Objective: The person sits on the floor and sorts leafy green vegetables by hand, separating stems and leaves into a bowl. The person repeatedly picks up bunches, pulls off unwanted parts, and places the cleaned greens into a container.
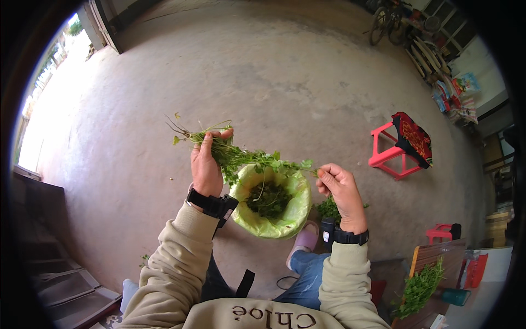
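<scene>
My left hand (208,164) is closed around a bunch of leafy green herbs (238,158), with thin brown roots sticking out past the thumb on the left. The leafy ends stretch right, over the far rim of a bin lined with a yellow-green plastic bag (298,209). My right hand (337,187) pinches the tip of a sprig at the right end of the bunch. Inside the bin lies a heap of darker green leaves and stems (269,200). More herbs (328,209) show on the floor below my right hand, partly hidden by the wrist.
A red plastic stool (388,154) with a dark patterned cover stands to the right. Herbs (421,286) lie on a wooden table (446,255) at lower right, near a green cup (455,297). Bicycles (386,22) and bags (460,96) line the far right wall. A doorway opens at left.
</scene>
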### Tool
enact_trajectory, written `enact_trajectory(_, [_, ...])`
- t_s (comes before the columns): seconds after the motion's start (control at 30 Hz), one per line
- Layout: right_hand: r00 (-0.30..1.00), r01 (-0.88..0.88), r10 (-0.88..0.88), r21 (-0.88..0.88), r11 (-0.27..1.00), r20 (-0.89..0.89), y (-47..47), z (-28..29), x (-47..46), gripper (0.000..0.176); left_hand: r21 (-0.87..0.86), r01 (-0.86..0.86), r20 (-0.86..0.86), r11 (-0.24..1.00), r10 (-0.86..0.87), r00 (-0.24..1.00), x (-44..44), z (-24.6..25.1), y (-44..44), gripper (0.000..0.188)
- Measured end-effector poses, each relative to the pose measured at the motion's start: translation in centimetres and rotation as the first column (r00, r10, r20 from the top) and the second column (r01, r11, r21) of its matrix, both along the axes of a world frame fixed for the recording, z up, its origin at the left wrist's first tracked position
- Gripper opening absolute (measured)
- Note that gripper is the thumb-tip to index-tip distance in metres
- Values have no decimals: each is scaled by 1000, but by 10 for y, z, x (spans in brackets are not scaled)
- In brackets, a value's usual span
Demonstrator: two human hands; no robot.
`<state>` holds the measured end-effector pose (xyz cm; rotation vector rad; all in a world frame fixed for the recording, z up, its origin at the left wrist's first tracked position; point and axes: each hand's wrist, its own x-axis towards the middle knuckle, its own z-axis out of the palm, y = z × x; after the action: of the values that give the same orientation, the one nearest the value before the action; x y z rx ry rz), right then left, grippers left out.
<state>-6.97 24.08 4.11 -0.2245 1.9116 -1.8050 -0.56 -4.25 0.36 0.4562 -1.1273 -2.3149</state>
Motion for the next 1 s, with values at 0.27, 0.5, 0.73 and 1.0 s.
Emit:
enact_trajectory(0.27, [972,52,-60,-41,998,-227,-2,-5,-4,15,74,-13,-33,997,15,999,-2,-1,3,23])
enact_trajectory(0.5, [968,161,-174,-86,983,-179,1,-1,-6,15,193,-53,34,980,47,998,0,-1,-1,19])
enact_trajectory(0.73, [972,160,-178,-121,980,-156,4,-3,-7,15,380,-97,146,920,43,988,0,-4,-10,20])
enact_trajectory(1.0, [908,387,-411,-204,899,-86,15,-14,-16,15,391,-156,162,907,99,982,3,1,-25,21])
